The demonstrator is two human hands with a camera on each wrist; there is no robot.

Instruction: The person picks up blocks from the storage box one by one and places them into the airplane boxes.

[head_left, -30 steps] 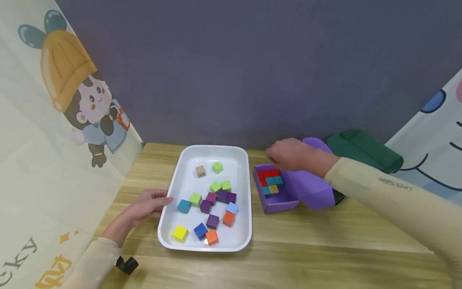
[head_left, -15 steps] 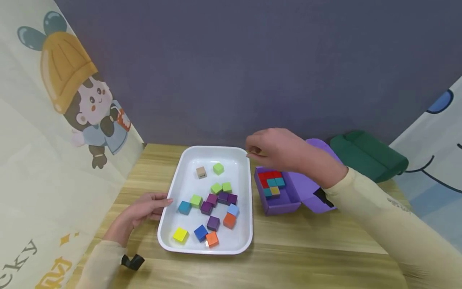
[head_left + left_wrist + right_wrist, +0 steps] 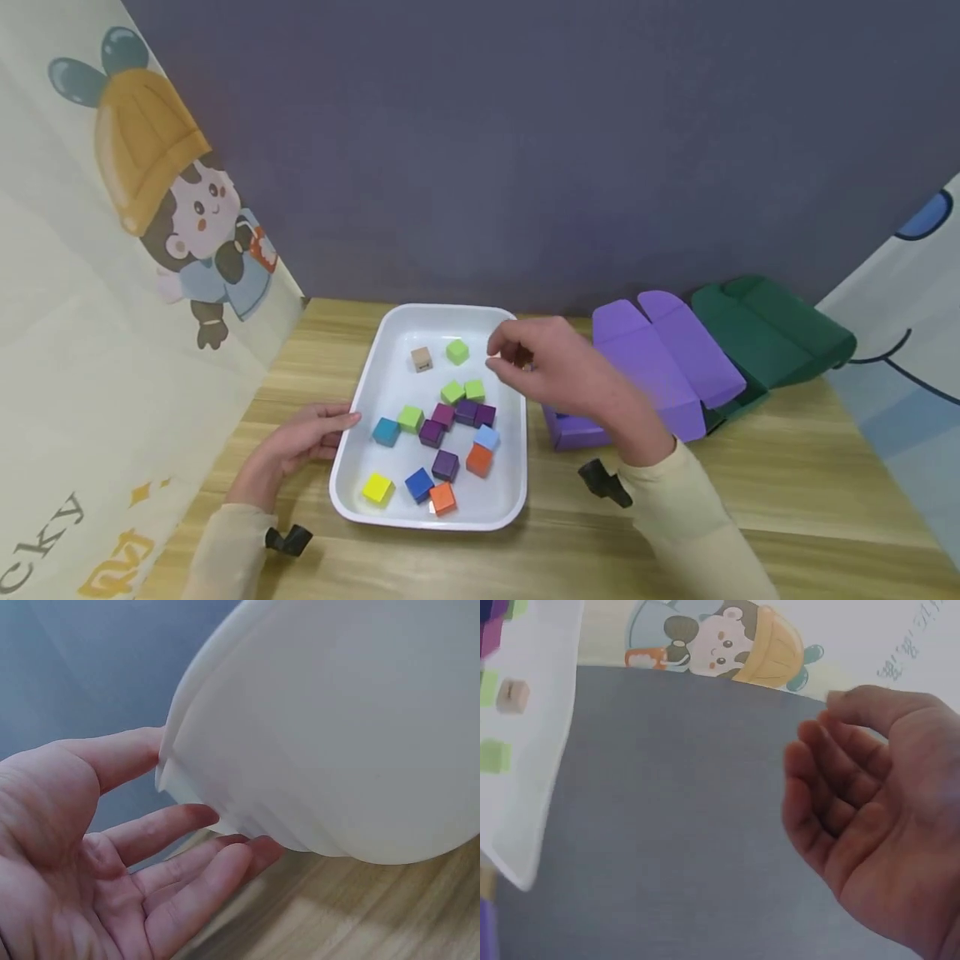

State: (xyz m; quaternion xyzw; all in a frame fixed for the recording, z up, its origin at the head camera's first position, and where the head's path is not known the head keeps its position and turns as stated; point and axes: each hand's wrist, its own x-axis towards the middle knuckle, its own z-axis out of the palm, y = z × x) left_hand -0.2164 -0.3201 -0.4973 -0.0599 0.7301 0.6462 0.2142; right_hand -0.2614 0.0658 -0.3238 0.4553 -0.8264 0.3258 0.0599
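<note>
My left hand [image 3: 303,437] holds the left rim of a white tray [image 3: 427,523]. In the left wrist view its thumb touches the rim and its fingertips [image 3: 202,814] touch the outer side below. My right hand [image 3: 558,362] hovers over the tray's far right edge, fingers loosely bent, and the right wrist view shows nothing between them. The tray holds several small cubes, among them a light green cube [image 3: 457,351], a wooden cube [image 3: 422,359], a yellow cube [image 3: 378,489] and a dark purple cube [image 3: 445,465].
Right of the tray sits a purple box [image 3: 581,435] with its lid [image 3: 660,350] folded back; my right hand and forearm hide most of its inside. A dark green box [image 3: 772,333] stands behind it. A grey wall [image 3: 480,150] rises at the table's back edge.
My right hand has moved left from above the purple box to the tray's far right edge, and now covers the inside of the box. My left hand stays at the tray's rim.
</note>
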